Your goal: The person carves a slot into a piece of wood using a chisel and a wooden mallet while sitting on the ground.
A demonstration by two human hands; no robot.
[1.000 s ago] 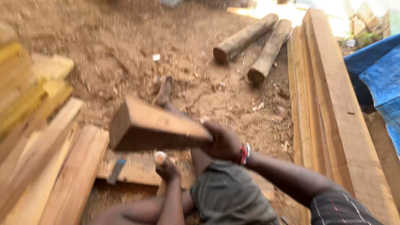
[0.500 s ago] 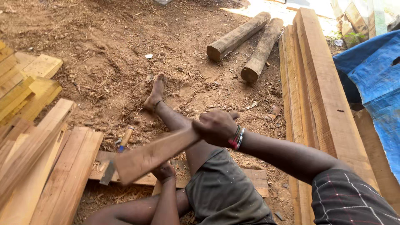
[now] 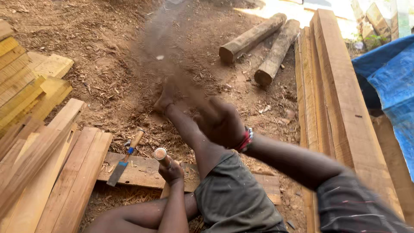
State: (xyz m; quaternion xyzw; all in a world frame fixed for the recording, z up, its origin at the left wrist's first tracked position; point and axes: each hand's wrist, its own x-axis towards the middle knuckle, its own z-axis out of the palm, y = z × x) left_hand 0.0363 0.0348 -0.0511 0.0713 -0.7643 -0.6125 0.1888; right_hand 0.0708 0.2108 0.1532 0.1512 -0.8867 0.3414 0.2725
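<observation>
While left hand grips chisel handle, right hand fisted, wooden mallet now a raised blur.

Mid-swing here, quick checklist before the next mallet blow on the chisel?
1. Left hand gripping the upright chisel handle: ok.
2. Right hand gripping the wooden mallet: cannot tell, the mallet is motion-blurred.
3. Chisel tip seated on the plank: cannot tell, hidden by the hand.
4. Leg near the strike path: not ok, it lies right beside the chisel.
5. Spare chisel lying loose on the plank, apart from the hands: ok.
</observation>
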